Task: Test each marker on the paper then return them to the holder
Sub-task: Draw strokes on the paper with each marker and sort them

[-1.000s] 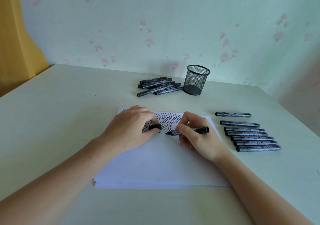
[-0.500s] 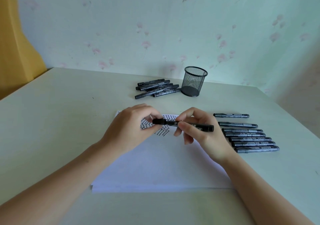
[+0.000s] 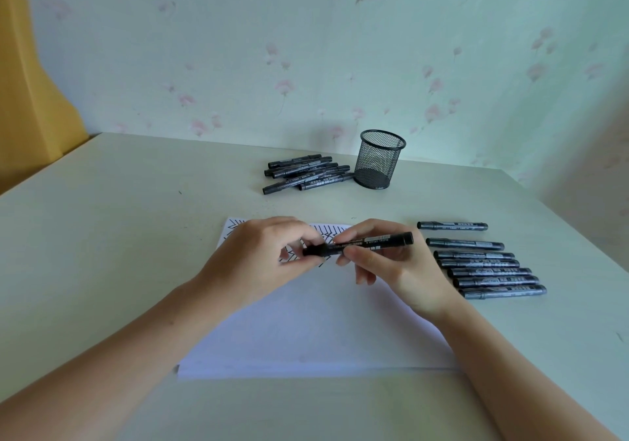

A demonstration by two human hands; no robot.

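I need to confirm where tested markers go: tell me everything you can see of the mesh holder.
The mesh holder is a dark round cup of what looks like wire mesh, with a solid rim and base. It stands upright at the table's far side near the wall, seemingly empty. A pile of markers lies just left of its base; contact unclear.

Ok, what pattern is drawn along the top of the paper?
Black herringbone-style zigzag strokes on the white paper, partly hidden by the hands; the head view shows it.

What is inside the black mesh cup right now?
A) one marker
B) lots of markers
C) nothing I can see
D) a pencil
C: the mesh cup shows no markers through its sides; they lie beside it in a pile and a row.
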